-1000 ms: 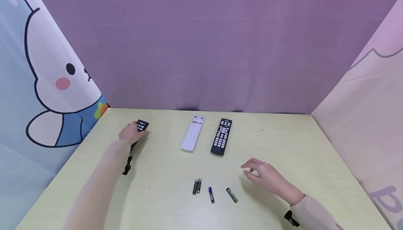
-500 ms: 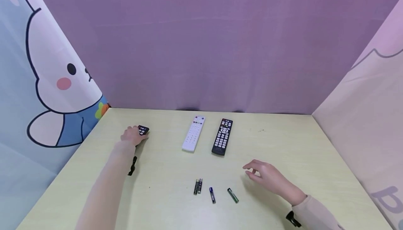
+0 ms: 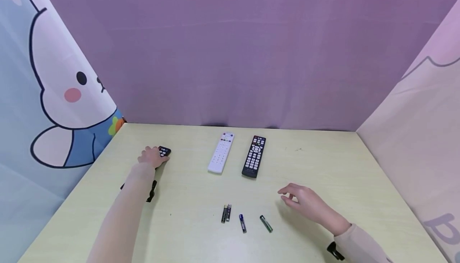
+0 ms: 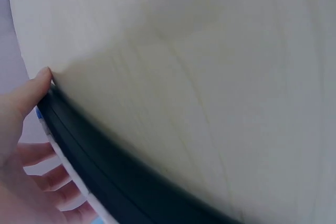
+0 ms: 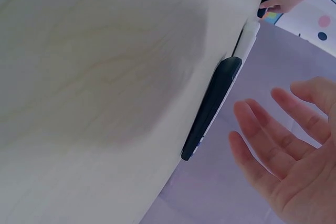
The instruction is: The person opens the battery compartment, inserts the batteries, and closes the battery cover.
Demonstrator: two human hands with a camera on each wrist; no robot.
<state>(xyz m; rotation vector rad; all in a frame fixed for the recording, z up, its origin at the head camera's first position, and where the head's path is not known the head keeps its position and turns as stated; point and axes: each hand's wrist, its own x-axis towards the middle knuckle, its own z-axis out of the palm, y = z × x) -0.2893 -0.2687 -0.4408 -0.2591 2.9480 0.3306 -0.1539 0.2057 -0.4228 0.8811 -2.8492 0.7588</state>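
My left hand (image 3: 152, 157) holds a black remote control (image 3: 164, 151) at the table's left side, covering most of it. In the left wrist view, the thumb (image 4: 38, 88) lies along the near edge of that dark remote (image 4: 110, 166), with the other fingers on its far side. My right hand (image 3: 303, 203) hovers over the table with loosely bent fingers and nothing in them. A white remote control (image 3: 221, 153) and a second black remote control (image 3: 253, 157) lie side by side in the middle.
Two dark batteries (image 3: 226, 213) lie together near the front, beside a blue battery (image 3: 242, 223) and a green battery (image 3: 266, 224). A purple curtain (image 3: 244, 55) hangs behind the table (image 3: 194, 231). Printed cloth (image 3: 54, 95) stands at the left.
My left hand has moved slightly toward me and to the right, and the black remote in it has come down toward the table. The right hand has barely moved.
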